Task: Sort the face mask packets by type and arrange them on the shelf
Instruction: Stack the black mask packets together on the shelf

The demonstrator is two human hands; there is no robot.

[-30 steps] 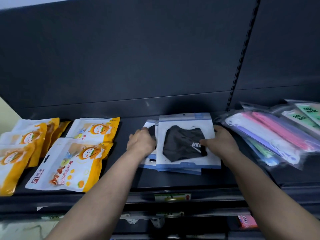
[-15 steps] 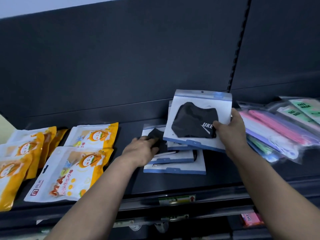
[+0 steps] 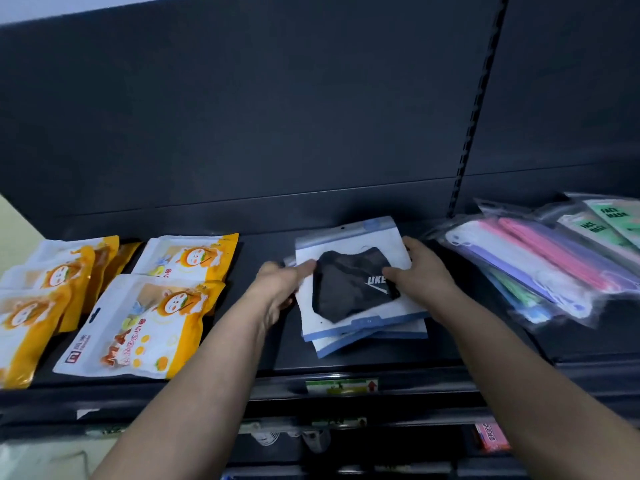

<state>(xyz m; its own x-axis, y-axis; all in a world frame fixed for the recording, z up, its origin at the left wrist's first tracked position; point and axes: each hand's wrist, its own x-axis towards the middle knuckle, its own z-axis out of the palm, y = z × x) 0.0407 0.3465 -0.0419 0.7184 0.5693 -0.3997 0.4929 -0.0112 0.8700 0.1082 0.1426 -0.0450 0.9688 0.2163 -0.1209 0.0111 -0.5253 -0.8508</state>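
Note:
A stack of white-and-blue packets with a black mask [image 3: 353,289] lies in the middle of the dark shelf [image 3: 270,355]. My left hand [image 3: 280,285] grips the stack's left edge, thumb on top. My right hand [image 3: 422,275] holds the right edge, thumb over the black mask. Orange-and-white cartoon packets [image 3: 145,317] lie in overlapping rows at the left. Clear packets of pink, purple and green masks [image 3: 540,268] fan out on the right, with green "FACE MASK" packets [image 3: 609,220] behind them.
The shelf's dark back panel [image 3: 277,116] rises right behind the packets, with a slotted upright [image 3: 474,109] right of centre. A price label [image 3: 341,386] sits on the shelf's front rail. Lower shelves with small goods show below.
My right hand brought the lifted black-mask packets back down onto the others. My left hand moved from on top of the lower packets to the stack's left edge. The stack now lies together.

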